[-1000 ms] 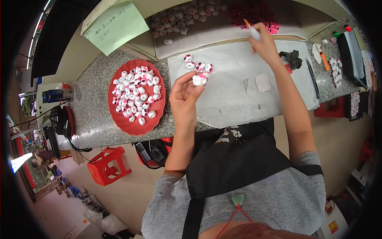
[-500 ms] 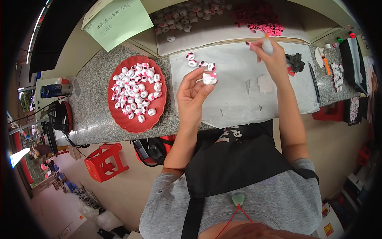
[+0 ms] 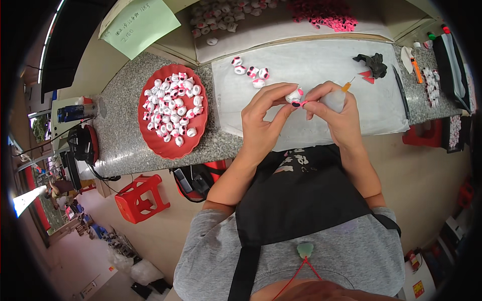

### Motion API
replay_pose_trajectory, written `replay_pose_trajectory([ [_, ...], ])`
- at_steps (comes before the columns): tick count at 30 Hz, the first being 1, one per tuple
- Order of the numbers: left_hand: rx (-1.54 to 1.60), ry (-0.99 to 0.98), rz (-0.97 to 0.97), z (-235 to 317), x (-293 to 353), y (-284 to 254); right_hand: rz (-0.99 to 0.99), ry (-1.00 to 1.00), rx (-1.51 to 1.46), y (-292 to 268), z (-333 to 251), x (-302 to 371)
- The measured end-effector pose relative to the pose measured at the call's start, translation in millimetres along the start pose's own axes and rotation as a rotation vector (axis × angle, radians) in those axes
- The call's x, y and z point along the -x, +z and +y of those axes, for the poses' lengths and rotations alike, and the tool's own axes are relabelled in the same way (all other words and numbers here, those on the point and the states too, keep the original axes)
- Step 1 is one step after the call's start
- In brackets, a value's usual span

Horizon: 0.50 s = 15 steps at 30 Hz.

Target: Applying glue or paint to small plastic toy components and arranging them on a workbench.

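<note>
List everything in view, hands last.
Held figure: one, white and pink, left hand
Small piece: one, pink and black, between hands
Bottle: one, whitish, right hand
Sheet: one, white, counter
Loose figures: five, mostly white, sheet
Plate: one, red, counter left
Plate figures: many, mostly white, plate
Shelf figures: many, whitish, shelf
Shelf pieces: many, pink, shelf
Crumpled item: one, black, sheet
Note: one, green, upper left
Clutter: uncounted, mixed colours, edges
Left hand: one, bare, centre
Right hand: one, bare, centre right

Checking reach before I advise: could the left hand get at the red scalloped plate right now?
Probably yes: nothing visible stands between the left hand and the red scalloped plate to its left. Its grip is taken, though, by a white-and-pink cat figurine.
</note>
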<state>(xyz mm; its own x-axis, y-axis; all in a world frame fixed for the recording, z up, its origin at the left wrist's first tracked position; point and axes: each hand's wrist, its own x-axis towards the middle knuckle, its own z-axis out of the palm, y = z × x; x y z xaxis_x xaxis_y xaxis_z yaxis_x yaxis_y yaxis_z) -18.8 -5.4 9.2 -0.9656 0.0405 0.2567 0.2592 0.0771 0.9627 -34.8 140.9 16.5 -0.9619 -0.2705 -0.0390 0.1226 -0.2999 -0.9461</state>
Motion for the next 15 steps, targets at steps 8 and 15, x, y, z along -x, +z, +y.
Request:
replay_pose_trajectory([
  [8,0.174,-0.026,0.002,4.0,2.9,2.9,0.031,-0.06,0.031,1.2,4.6,5.8],
  [15,0.484,-0.176,-0.07,7.7,5.6,-3.3,-0.115,-0.02,-0.004,0.6,-2.6,6.7],
])
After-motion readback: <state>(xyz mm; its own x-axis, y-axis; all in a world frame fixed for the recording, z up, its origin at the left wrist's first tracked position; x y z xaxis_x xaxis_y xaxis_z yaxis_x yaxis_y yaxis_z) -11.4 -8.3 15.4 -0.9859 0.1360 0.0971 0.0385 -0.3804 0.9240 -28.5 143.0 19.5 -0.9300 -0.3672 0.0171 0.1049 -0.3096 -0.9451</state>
